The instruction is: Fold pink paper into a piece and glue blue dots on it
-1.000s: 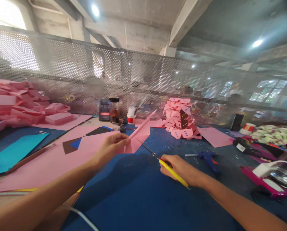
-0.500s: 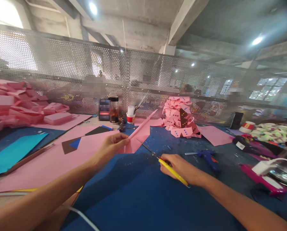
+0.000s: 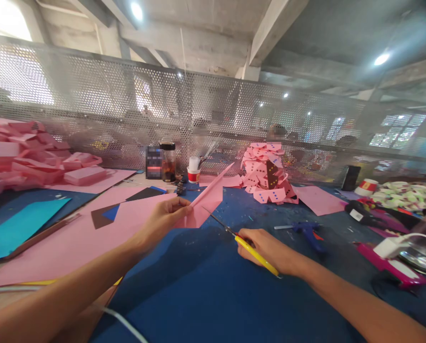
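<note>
My left hand [image 3: 166, 214] pinches a folded piece of pink paper [image 3: 208, 202] between thumb and fingers, holding it up above the blue table [image 3: 213, 295]. To its right, my right hand [image 3: 261, 247] grips scissors with yellow handles [image 3: 253, 253]. Their dark blades point up and left, and the tip lies against the pink paper; part of the blades is hidden by it. Under my left forearm spreads a large pink sheet [image 3: 70, 243], with brown, blue and black scraps [image 3: 104, 216] on it.
A heap of pink pieces with printed dots [image 3: 264, 176] stands at the back, beside a flat pink sheet [image 3: 320, 200]. A blue glue gun [image 3: 309, 233] and a magenta device [image 3: 391, 267] lie right. Pink box shapes [image 3: 37, 152] pile up left. A perforated metal screen [image 3: 220, 105] runs behind.
Almost nothing differs. Both hands, the pink paper and the scissors keep their places; the view shifts very slightly.
</note>
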